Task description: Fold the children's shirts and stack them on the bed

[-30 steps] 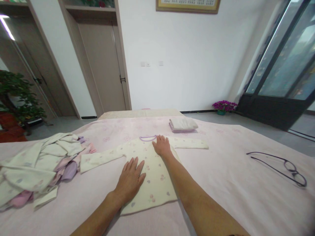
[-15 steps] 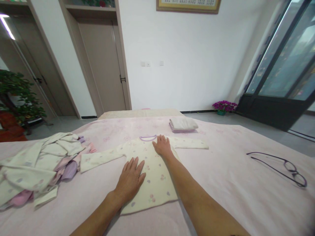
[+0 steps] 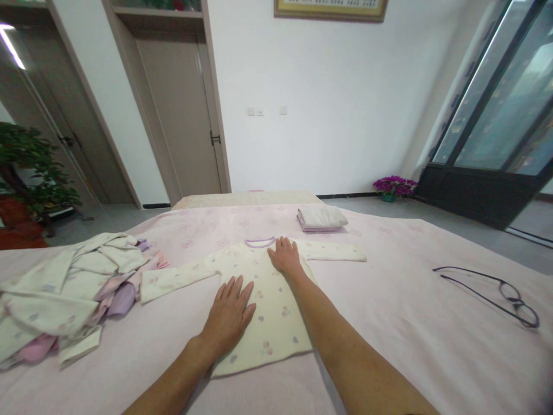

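A pale yellow long-sleeved shirt with small printed motifs and a lilac neckband lies spread on the pink bedspread, its sleeves stretched out to both sides. My left hand rests flat on the shirt's left side, fingers apart. Farther up, my right hand lies flat near the neckband at the right shoulder, also with spread fingers. Neither hand grips the cloth. My right forearm covers part of the shirt's right edge.
A loose heap of clothes lies at the left, close to the left sleeve. Beyond the right sleeve sits a folded stack of cloth. Dark-framed eyeglasses lie on the bedspread at the right.
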### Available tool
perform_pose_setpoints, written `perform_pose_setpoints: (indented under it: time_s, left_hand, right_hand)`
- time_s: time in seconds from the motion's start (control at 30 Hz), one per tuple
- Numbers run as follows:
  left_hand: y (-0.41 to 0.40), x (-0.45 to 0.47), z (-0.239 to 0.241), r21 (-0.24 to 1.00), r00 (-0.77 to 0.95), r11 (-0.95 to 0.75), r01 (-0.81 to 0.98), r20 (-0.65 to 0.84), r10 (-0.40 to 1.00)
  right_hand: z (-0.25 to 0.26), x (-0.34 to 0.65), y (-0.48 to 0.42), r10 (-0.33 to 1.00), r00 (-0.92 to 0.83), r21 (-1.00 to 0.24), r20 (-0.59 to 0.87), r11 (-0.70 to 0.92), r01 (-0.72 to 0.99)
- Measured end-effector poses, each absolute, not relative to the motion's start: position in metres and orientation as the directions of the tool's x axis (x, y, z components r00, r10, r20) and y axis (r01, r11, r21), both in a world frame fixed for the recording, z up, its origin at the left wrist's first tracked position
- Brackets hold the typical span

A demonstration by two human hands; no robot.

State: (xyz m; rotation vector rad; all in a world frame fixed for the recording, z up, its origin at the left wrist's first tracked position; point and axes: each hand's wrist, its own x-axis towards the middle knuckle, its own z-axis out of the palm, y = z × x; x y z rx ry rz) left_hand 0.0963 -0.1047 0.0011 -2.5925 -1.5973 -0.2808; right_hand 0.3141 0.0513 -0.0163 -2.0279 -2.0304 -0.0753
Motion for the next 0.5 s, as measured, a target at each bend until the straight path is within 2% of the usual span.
perform_pose_setpoints:
  time_s: [0.5]
  left_hand:
    - [-0.1064, 0.0977, 0.0046, 0.032, 0.434, -0.447, 0.894, 0.192, 0.88]
  right_hand:
    - [-0.017, 0.3148, 0.0513, 0.972, 0.016, -0.139, 0.233, 0.017, 0.99]
